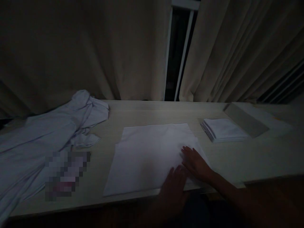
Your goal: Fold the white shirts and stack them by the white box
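A white cloth (144,152) lies spread flat near the front edge of the pale table, its outline stepped on the left side as if layered. My right hand (194,163) rests palm down on the right part of this cloth, fingers stretched out. Just left of it and closer to me, my left hand (174,183) also lies on the cloth near its front edge, somewhat blurred, with its fingers extended. Neither hand grips anything. The light is dim, so fine detail of the cloth is hard to make out.
A neat stack of folded white cloth (224,129) sits to the right, beside a grey and white flat object (251,120). On the left lies a crumpled heap of white fabric (54,126), with a pixelated item (68,174) before it. Curtains (133,50) hang behind the table (163,112).
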A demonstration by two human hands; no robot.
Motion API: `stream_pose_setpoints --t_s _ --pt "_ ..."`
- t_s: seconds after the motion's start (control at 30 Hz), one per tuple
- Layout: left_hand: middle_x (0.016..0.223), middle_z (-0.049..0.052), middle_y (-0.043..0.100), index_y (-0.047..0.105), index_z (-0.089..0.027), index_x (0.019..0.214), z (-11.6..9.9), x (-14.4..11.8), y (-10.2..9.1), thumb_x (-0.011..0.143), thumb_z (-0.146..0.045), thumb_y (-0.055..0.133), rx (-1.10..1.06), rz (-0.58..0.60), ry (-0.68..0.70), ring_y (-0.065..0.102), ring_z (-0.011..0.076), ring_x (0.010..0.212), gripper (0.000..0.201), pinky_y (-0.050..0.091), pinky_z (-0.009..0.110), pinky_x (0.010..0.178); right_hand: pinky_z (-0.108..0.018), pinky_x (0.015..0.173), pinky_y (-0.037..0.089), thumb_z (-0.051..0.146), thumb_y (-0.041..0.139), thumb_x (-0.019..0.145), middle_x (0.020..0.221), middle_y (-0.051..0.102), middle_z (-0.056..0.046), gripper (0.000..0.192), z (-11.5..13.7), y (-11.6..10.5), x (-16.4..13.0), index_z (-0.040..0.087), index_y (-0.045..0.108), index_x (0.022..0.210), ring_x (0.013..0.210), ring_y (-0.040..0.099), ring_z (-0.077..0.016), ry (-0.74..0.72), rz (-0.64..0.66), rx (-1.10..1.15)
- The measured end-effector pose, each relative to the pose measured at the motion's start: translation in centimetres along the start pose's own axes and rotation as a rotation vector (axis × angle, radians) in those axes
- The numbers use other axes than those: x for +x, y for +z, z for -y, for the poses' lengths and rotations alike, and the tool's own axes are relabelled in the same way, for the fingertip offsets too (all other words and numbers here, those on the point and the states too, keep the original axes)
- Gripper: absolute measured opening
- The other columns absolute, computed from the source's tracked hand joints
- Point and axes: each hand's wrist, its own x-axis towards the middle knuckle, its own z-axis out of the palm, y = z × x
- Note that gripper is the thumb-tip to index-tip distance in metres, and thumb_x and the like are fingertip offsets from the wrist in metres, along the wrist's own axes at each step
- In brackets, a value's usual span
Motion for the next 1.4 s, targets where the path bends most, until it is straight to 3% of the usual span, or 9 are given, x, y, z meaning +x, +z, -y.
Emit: stream_pose_setpoints --t_s 0.13,0.27,0.4,0.57,0.8,1.03,1.2,1.33,1.4 --pt "0.158 0.012 0.024 0.014 -0.019 0.154 6.7 -9.7 -3.2 0.088 -0.048 0.05 0.311 -0.102 -0.161 0.019 0.0311 0.146 0.08 0.023 0.055 0.117 -0.053 0.118 0.018 0.045 0.056 0.09 0.156 0.029 -0.008 0.073 -3.0 -2.5 -9.6 0.025 0.024 0.153 0.144 0.025 -0.0271 -0.031 0.106 -0.032" --pt "0.157 0.015 0.023 0.008 -0.019 0.154 13.5 -17.9 -6.7 0.086 -0.04 0.052 0.493 -0.093 -0.18 0.028 0.0318 0.143 0.084 0.033 0.05 0.113 -0.053 0.116 0.024 0.02 0.056 0.085 0.155 0.033 -0.007 0.074 -4.2 -1.5 -13.8 0.025 0.025 0.152 0.143 0.028 -0.0259 -0.037 0.106 -0.092" --pt "0.154 0.006 0.033 0.011 -0.029 0.154 15.3 -21.7 -7.6 0.087 -0.015 0.04 0.541 -0.009 -0.152 0.041 0.0219 0.136 0.074 0.04 0.04 0.11 -0.047 0.109 0.036 0.003 0.043 0.083 0.142 0.051 -0.008 0.065 -4.3 0.5 -14.1 0.026 0.043 0.143 0.132 0.045 -0.024 -0.009 -0.011 -0.148" --pt "0.149 -0.002 0.042 0.021 -0.041 0.149 15.7 -23.5 -7.8 0.085 -0.011 0.041 0.505 0.012 -0.184 0.045 0.0237 0.133 0.074 0.049 0.041 0.101 -0.039 0.086 0.048 0.008 0.048 0.083 0.11 0.066 -0.011 0.055 -3.8 0.9 -14.0 0.023 0.052 0.136 0.098 0.059 -0.0254 0.085 -0.061 -0.222" --pt "0.14 0.0 0.054 0.012 -0.042 0.151 16.3 -24.1 -8.6 0.089 -0.013 0.041 0.43 -0.158 -0.081 0.048 0.0192 0.131 0.074 0.044 0.041 0.106 -0.04 0.086 0.046 0.01 0.05 0.084 0.103 0.067 -0.01 0.031 -3.5 0.2 -14.9 0.023 0.071 0.103 0.097 0.058 -0.0256 0.104 -0.125 -0.168" --pt "0.135 -0.001 0.059 0.049 -0.037 0.133 17.8 -24.3 -11.1 0.088 -0.022 0.045 0.368 -0.239 -0.136 0.049 0.0216 0.131 0.048 0.05 0.037 0.099 -0.053 0.104 0.04 0.02 0.053 0.08 0.127 0.063 -0.01 0.029 -3.0 -1.7 -15.3 0.023 0.069 0.104 0.129 0.047 -0.0297 0.121 -0.301 0.129" --pt "0.117 0.001 0.068 0.058 -0.029 0.116 15.1 -18.2 -18.4 0.09 -0.04 0.043 0.156 -0.359 -0.512 0.068 0.0214 0.1 0.032 0.056 0.034 0.081 -0.049 0.093 0.049 0.042 0.058 0.085 0.11 0.071 -0.009 0.025 -2.2 -7.7 -11.7 0.024 0.071 0.097 0.108 0.063 -0.0304 0.377 -0.44 0.447" --pt "0.088 -0.001 0.066 0.057 -0.021 0.102 11.1 -11.9 -25.9 0.089 -0.049 0.042 0.05 -0.511 -0.696 0.065 0.0175 0.081 0.034 0.053 0.028 0.069 -0.038 0.071 0.054 0.05 0.068 0.078 0.079 0.072 -0.005 0.034 -1.9 -14.1 -7.8 0.019 0.071 0.092 0.076 0.067 -0.0249 0.465 -0.525 0.666" --pt "0.081 -0.006 0.061 0.054 -0.021 0.112 10.2 -9.5 -29.0 0.088 -0.051 0.045 0.03 -0.589 -0.776 0.06 0.0122 0.069 0.039 0.049 0.024 0.062 -0.036 0.069 0.053 0.051 0.071 0.075 0.078 0.071 -0.005 0.037 -1.7 -17.1 -5.7 0.018 0.071 0.091 0.074 0.066 -0.0228 0.451 -0.585 0.72"
